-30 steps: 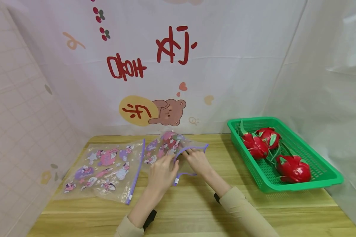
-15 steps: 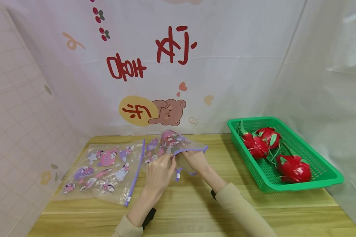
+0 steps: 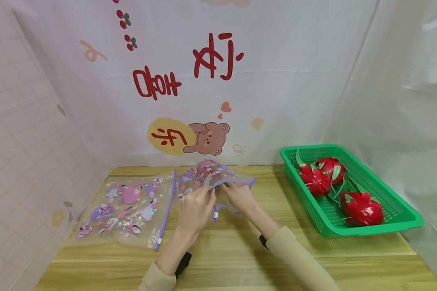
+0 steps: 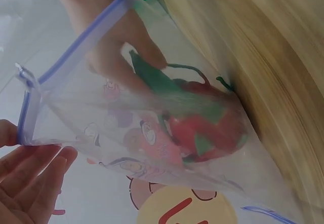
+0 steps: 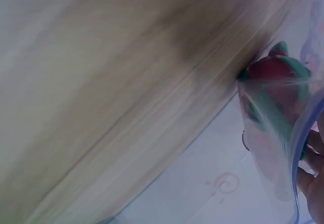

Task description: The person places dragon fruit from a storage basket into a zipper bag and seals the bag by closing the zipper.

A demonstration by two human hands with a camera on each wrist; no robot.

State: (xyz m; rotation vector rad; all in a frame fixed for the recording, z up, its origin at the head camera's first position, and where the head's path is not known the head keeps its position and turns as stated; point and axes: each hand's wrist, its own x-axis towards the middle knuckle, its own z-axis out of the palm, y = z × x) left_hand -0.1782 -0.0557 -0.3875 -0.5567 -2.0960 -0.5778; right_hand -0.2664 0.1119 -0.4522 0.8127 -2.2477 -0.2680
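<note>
My left hand [image 3: 194, 208] pinches the purple zip edge of a clear printed zip bag [image 3: 185, 190], holding its mouth raised. A red dragon fruit [image 4: 212, 127] with green scales lies inside, seen through the plastic in the left wrist view. My right hand [image 3: 240, 198] reaches through the mouth, its thumb and fingers around a long green leaf of that fruit. In the right wrist view, the fingertips [image 5: 314, 148] meet the green leaf behind the purple rim. Printed plastic partly hides the fruit from the head view.
A second printed zip bag [image 3: 131, 210] lies flat at the left of the wooden table [image 3: 233, 258]. At the right stands a green plastic basket [image 3: 397, 220] with several dragon fruits [image 3: 362, 208]. A white printed cloth [image 3: 276, 101] rises behind the table.
My right hand has gone a little deeper into the bag, and the dragon fruit has shifted slightly inward. The left hand still pinches the zip edge, now lifted over the right fingers.
</note>
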